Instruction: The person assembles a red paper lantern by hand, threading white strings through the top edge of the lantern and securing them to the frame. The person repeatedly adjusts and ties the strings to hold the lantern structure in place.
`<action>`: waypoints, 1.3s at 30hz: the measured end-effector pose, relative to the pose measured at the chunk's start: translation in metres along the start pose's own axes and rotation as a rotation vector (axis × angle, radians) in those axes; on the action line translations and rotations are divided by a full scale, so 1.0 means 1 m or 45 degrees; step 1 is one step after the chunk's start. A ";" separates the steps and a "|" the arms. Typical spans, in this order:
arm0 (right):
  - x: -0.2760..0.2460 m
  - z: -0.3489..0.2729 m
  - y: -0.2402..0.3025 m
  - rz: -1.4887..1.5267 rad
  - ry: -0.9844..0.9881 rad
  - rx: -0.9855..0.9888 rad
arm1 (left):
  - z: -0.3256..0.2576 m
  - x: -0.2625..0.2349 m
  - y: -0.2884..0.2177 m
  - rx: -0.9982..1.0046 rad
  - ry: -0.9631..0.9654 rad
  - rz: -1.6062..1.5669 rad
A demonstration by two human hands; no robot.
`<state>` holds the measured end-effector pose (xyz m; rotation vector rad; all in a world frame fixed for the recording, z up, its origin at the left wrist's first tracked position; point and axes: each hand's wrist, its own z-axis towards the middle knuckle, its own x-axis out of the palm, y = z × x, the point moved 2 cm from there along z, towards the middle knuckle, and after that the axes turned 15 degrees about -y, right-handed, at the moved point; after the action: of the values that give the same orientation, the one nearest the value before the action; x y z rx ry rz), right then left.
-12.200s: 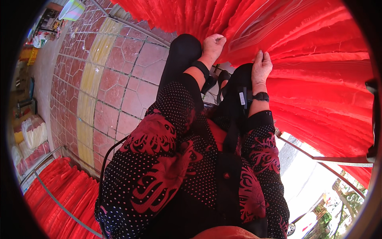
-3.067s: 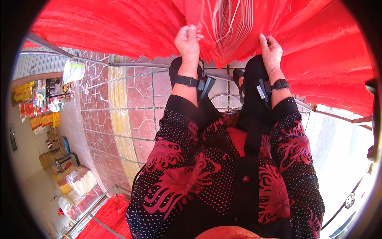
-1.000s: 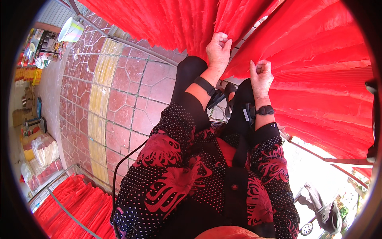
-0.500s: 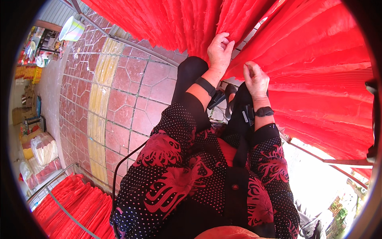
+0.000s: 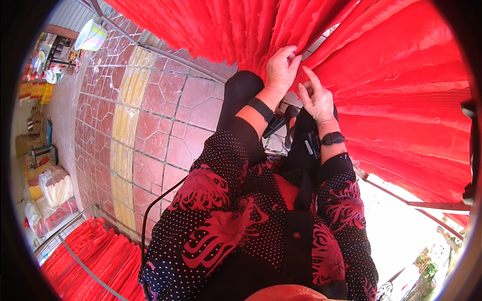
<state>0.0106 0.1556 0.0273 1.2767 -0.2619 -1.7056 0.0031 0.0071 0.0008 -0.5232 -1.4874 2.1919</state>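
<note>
Pleated red cloth [image 5: 226, 30] hangs in folds in front of me, and a second spread of red cloth [image 5: 401, 85] fans out to the right. At the narrow gap between them is my left hand [image 5: 282, 70], its fingers curled and thumb drawn in against the cloth's edge. What lies between those fingertips is too small to make out. Just below and to the right, my right hand [image 5: 318, 102] points up toward the left one, index finger stretched and thumb apart, with nothing visible in it. Each wrist wears a black band.
Metal rails [image 5: 186, 64] run below the cloth. More folded red cloth [image 5: 95, 261] lies on a rack at lower left. A pale bucket [image 5: 91, 36] stands at upper left on the tiled floor [image 5: 155, 95]. Plastic-wrapped bundles [image 5: 56, 188] sit by the left wall.
My right hand has risen and moved left, closer to my left hand, and its index finger has straightened away from the thumb. My left hand has shifted slightly right and down.
</note>
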 end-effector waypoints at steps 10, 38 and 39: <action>0.004 0.017 -0.019 0.285 -0.104 0.378 | -0.006 0.001 -0.009 0.327 0.046 0.027; 0.009 0.023 -0.054 0.586 -0.492 0.589 | 0.001 0.014 0.012 -0.128 -0.006 0.013; 0.008 0.022 -0.055 0.577 -0.507 0.591 | 0.002 0.015 0.015 -0.083 0.012 0.007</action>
<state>-0.0385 0.1702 -0.0040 1.0694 -1.1480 -1.5274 -0.0127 0.0084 -0.0136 -0.5591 -1.5583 2.1483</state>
